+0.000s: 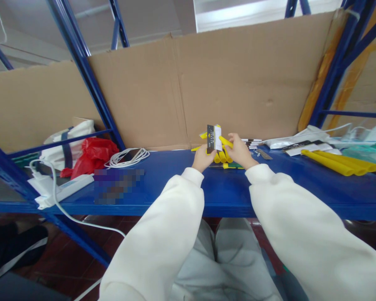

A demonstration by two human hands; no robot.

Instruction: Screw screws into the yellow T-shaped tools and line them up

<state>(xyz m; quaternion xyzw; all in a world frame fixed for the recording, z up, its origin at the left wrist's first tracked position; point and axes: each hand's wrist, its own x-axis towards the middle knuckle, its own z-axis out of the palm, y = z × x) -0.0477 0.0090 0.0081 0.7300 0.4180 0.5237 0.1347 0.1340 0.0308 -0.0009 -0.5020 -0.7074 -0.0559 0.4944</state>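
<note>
My left hand (203,159) is closed on a black and white printed card (210,139), held upright above the shelf. In the fingers of my right hand (240,151) is a yellow tube (226,142), its near end angled against the card's right side. Just beneath the hands, several yellow tubes (222,157) lie side by side. A tool with a yellow and green handle (233,166) rests in front of them, partly hidden by my right hand. Small white-and-dark sticks (253,142) and a flat grey blade-like piece (265,154) lie right of my right hand.
More yellow tubes (341,162) and white packaging (301,137) lie on the right of the blue shelf (169,184). On the left are a coiled white cable (128,157), a red plastic bag (95,154) and a white power strip (70,188). Cardboard (232,79) walls the back.
</note>
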